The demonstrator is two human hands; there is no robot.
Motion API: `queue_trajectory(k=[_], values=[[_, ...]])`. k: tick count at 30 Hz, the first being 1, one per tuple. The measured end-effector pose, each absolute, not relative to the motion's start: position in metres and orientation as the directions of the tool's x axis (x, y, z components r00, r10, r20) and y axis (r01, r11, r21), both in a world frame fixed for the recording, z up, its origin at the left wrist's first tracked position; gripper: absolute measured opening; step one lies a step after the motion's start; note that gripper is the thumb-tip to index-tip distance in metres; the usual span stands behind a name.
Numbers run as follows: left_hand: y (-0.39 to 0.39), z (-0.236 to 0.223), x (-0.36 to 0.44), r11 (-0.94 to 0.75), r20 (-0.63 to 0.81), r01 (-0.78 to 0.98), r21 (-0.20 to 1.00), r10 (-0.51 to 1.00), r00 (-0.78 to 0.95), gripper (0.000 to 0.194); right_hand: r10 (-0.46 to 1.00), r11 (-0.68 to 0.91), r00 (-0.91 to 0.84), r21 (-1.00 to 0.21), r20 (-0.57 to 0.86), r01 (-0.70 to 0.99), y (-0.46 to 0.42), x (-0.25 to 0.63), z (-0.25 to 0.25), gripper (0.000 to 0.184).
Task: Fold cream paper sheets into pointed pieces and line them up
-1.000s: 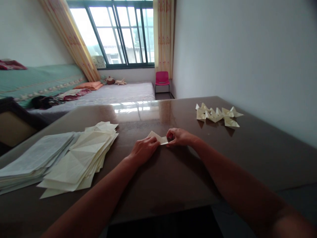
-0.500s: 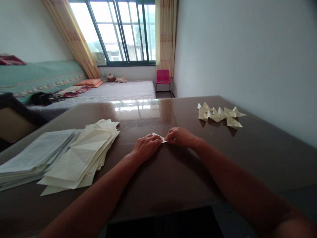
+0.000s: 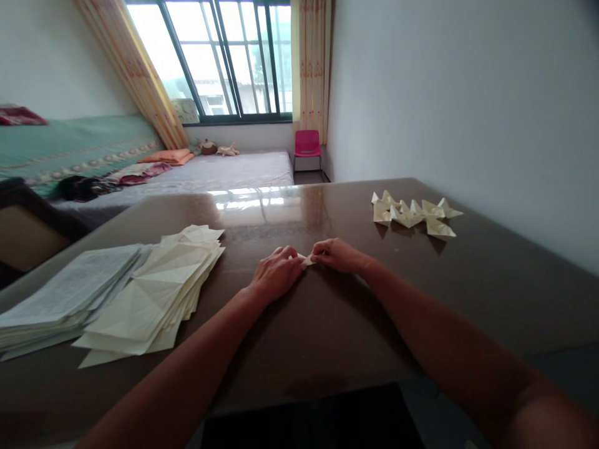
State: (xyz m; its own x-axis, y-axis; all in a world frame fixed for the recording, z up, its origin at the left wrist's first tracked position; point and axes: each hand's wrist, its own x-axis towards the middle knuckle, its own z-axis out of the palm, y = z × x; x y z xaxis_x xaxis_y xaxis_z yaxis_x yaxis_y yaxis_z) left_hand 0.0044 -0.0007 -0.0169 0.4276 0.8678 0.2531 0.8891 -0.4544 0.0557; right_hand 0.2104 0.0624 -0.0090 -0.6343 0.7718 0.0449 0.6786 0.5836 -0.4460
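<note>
A small piece of folded cream paper [image 3: 307, 260] lies between my hands at the middle of the table, mostly covered by fingers. My left hand [image 3: 279, 271] presses its left side against the tabletop with closed fingers. On its right end, my right hand [image 3: 337, 254] pinches the paper between thumb and fingers. Several folded paper boats [image 3: 412, 214], cream and pointed, stand in a cluster at the back right. To the left a stack of creased cream paper sheets [image 3: 156, 287] is fanned out.
A stack of printed sheets [image 3: 75, 284] lies at the table's left side, partly under the creased ones. The glossy brown table [image 3: 299, 337] meets a white wall on the right. Beyond it are a bed [image 3: 253, 167] and a pink chair [image 3: 307, 144].
The right end of the paper is lifted slightly, and my right fingers have curled more around it. My left hand stays nearly in place.
</note>
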Motion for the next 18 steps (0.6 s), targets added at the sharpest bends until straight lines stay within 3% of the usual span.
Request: queue_trajectory(k=[4,7,12,14,18], values=[[0.004,-0.018,0.0,-0.378,0.333,0.923,0.075,0.882,0.335,0.034,0.814,0.557,-0.579,-0.357,0.052,0.75,0.062,0.203,-0.013,0.022],[0.005,-0.018,-0.003,-0.428,0.382,0.904,0.018,0.838,0.389,0.03,0.822,0.555,-0.567,-0.306,0.054,0.774,0.062,0.2,-0.015,0.019],[0.007,-0.022,0.0,-0.564,0.283,0.824,0.048,0.799,0.53,0.031,0.866,0.484,-0.498,-0.335,0.05,0.809,0.061,0.199,-0.016,0.023],[0.008,-0.025,0.001,-0.529,0.288,0.847,0.056,0.821,0.493,0.035,0.867,0.486,-0.493,-0.357,0.08,0.797,0.059,0.198,-0.015,0.025],[0.013,-0.031,-0.001,-0.448,0.276,0.893,0.038,0.864,0.422,0.043,0.837,0.533,-0.542,-0.343,0.08,0.773,0.056,0.198,-0.014,0.011]])
